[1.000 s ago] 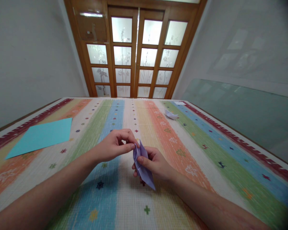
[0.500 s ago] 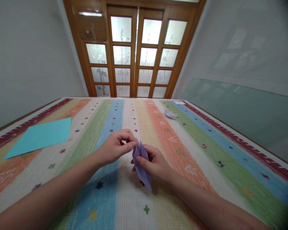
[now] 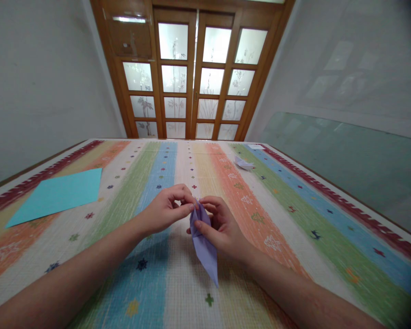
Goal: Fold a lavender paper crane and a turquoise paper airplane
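A folded lilac paper shape (image 3: 204, 249) hangs between both hands above the striped mat, its long point aimed down toward me. My left hand (image 3: 166, 208) pinches its top tip with thumb and forefinger. My right hand (image 3: 220, 228) grips its upper body, thumb across the front and fingers curled behind and over the top. Part of the paper is hidden behind my right thumb.
A flat turquoise paper sheet (image 3: 56, 194) lies at the left on the colourful striped mat (image 3: 284, 214). A small folded white paper figure (image 3: 243, 163) sits far right of centre. Wooden glass-paned doors (image 3: 192, 77) close the far end; a glass panel (image 3: 345, 160) leans along the right wall.
My right hand's fingers have risen to curl over the top of the lilac paper. The paper's lower point now hangs lower and nearer to me. My left hand has stayed put.
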Motion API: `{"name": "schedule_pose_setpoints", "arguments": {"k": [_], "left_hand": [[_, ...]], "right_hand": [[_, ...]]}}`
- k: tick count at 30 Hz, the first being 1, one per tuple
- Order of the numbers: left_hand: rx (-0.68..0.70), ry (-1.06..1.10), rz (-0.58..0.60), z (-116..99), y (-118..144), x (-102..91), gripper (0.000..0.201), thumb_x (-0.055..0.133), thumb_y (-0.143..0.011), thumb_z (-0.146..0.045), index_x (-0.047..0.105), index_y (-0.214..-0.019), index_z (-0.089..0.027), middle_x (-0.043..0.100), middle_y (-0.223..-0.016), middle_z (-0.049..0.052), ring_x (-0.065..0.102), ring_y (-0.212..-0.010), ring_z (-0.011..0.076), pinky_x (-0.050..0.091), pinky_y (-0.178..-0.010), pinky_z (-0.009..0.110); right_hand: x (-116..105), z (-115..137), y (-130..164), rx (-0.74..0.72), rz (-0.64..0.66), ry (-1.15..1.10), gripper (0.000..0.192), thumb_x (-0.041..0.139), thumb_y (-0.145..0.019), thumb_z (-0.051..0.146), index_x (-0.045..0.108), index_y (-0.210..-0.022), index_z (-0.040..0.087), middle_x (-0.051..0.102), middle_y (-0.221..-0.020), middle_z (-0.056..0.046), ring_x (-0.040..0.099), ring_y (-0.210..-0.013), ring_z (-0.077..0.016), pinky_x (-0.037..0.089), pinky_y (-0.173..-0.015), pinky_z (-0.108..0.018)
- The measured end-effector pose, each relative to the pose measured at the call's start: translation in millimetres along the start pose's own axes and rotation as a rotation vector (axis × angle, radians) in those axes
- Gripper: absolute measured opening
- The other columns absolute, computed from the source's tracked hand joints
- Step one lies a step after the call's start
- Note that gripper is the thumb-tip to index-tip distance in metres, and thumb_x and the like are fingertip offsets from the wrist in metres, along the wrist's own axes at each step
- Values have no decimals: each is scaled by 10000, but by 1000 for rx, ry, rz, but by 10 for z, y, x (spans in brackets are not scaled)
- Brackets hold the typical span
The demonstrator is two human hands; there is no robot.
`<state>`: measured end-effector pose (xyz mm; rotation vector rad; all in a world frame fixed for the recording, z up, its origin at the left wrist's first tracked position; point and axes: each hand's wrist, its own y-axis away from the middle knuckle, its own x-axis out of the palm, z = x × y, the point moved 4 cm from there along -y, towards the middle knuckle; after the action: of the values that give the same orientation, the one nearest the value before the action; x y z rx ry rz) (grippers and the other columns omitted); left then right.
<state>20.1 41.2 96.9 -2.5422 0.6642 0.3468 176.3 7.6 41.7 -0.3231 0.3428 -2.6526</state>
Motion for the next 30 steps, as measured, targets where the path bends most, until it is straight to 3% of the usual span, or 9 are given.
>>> {"name": "schedule_pose_setpoints", "arguments": {"k": [5,13,24,30], "left_hand": [[-1,-38,-19,9,3,-12,166,640,-896,-311,746,-887,-183,558,-891,44,538,-801,136,418,-593,196],[31,-100,-56,-31,12,-17,113,670,-870,-267,744,-864,-182,529,-893,27,500,-723,100,406,-559,176],[-27,-96,-113,60,40,81,189,616,-933,-332,738,-933,-188,574,-924,50,560,-808,142,429,-554,186],[-32,43,-149,167,28,107,189,673,-894,-358,704,-920,-173,597,-1011,62,596,-954,176,510,-739,252]], "right_hand": [[-37,8,-15,-18,-65,98,301,704,-881,344,509,-1108,305,650,-842,33,702,-723,-153,595,-618,-292],[-66,24,-54,-10,-84,303,128,688,-875,307,630,-963,233,648,-805,12,598,-590,-112,456,-502,-235],[-78,138,-89,-161,-98,536,79,680,-879,270,750,-867,236,671,-851,-37,622,-797,-184,502,-714,-329],[-165,203,-88,-195,-255,539,104,684,-885,287,740,-821,226,632,-795,-29,594,-727,-170,451,-611,-295]]}}
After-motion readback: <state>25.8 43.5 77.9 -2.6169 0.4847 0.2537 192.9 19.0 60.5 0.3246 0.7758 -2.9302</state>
